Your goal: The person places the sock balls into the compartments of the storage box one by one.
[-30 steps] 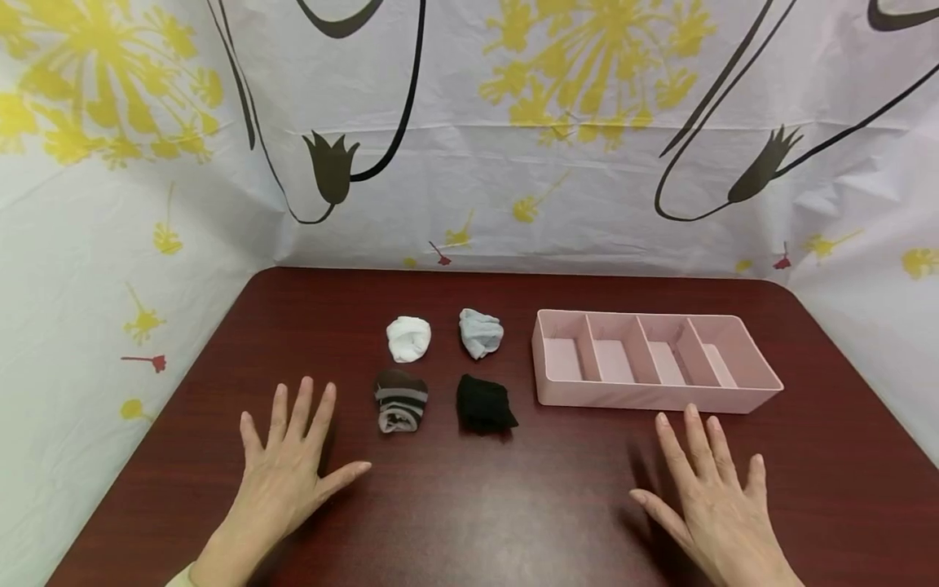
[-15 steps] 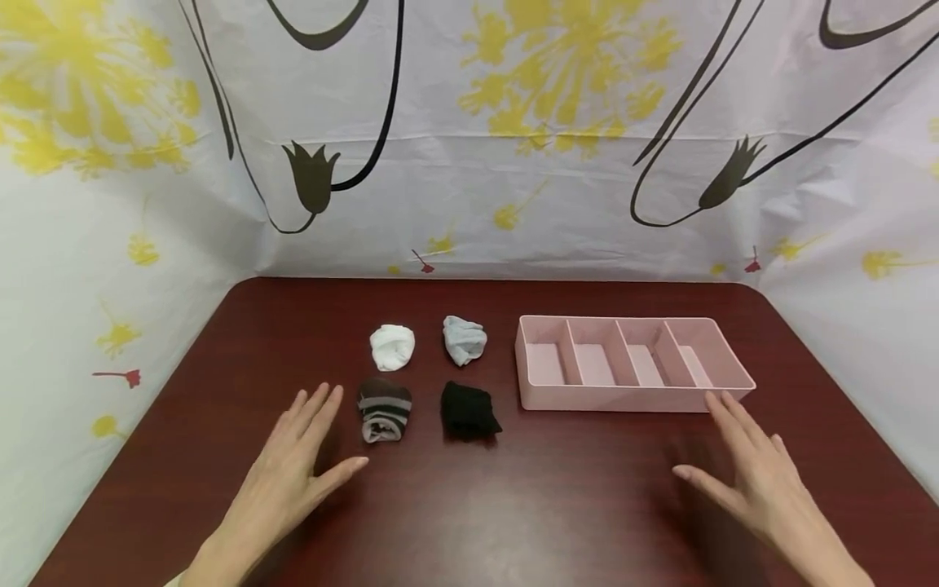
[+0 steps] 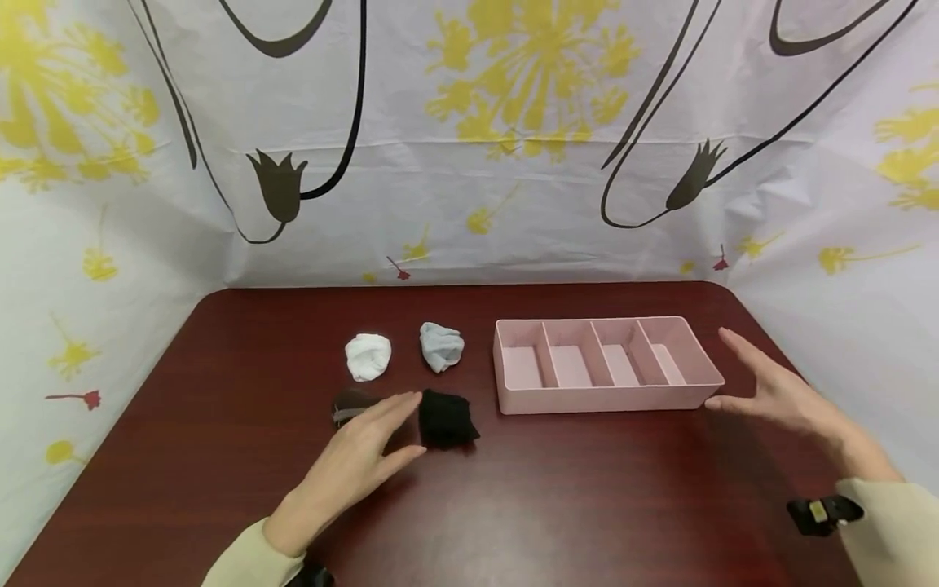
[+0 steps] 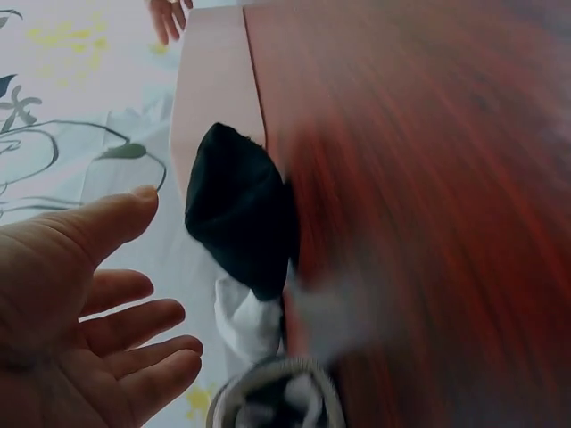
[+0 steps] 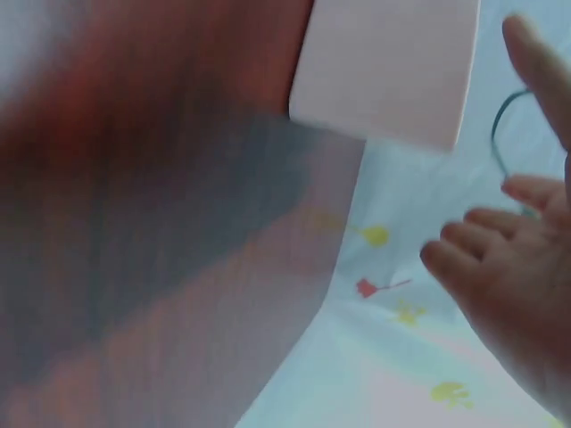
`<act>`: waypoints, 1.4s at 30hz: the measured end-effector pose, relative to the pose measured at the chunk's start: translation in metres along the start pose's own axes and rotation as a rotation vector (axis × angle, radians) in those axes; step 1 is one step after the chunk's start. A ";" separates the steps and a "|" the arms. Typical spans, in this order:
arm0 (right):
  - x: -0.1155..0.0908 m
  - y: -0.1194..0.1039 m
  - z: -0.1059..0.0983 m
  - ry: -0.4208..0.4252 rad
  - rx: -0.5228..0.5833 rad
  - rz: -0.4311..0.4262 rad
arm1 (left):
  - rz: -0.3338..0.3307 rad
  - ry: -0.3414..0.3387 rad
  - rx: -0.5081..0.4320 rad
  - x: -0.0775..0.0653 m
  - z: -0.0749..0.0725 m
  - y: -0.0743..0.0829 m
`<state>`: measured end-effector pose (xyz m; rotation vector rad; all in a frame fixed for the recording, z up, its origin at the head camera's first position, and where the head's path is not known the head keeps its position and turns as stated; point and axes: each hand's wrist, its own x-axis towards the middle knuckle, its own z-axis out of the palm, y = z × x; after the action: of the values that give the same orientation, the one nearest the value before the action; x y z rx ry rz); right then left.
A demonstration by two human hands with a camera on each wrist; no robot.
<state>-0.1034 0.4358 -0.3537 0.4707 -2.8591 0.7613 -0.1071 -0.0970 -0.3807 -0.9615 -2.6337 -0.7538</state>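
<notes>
My left hand (image 3: 352, 458) hovers with extended fingers over the striped sock (image 3: 349, 404), hiding much of it. Its fingertips come right up to the left side of the rolled black sock (image 3: 447, 421). In the left wrist view, thumb and fingers are spread and nothing is between them, with the black sock (image 4: 239, 209) beyond. At the right end of the pink divided box (image 3: 587, 399), my right hand (image 3: 785, 395) is held with thumb and fingers apart. The right wrist view shows that hand (image 5: 513, 241) empty beside the box's end wall (image 5: 384, 76).
A white balled sock (image 3: 368, 356) and a light grey one (image 3: 442, 346) lie behind the striped and black socks. All stand on a dark red-brown table (image 3: 557, 505). A white sheet (image 3: 440, 196) with printed flowers hangs around its back and sides.
My left hand has moved right, from beside the striped sock to over it. My right hand has moved forward and right to the box's end. The head view has shifted; socks and box stay put.
</notes>
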 end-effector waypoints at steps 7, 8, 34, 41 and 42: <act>0.030 0.021 -0.013 -0.266 0.111 0.086 | -0.021 -0.053 -0.024 0.016 0.012 0.003; 0.033 0.022 -0.015 -0.298 0.125 0.106 | -0.016 -0.055 -0.027 0.018 0.013 0.004; 0.054 0.044 -0.007 -0.490 0.346 0.066 | 0.014 -0.092 -0.010 0.029 0.029 -0.002; 0.052 0.050 0.001 -0.428 0.356 0.015 | -0.004 -0.034 -0.035 0.033 0.033 -0.003; 0.051 0.051 0.002 -0.418 0.345 0.014 | -0.001 -0.027 -0.040 0.034 0.032 -0.003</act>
<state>-0.1689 0.4631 -0.3676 0.7316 -3.1100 1.3095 -0.1361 -0.0635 -0.3960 -0.9874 -2.6519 -0.8018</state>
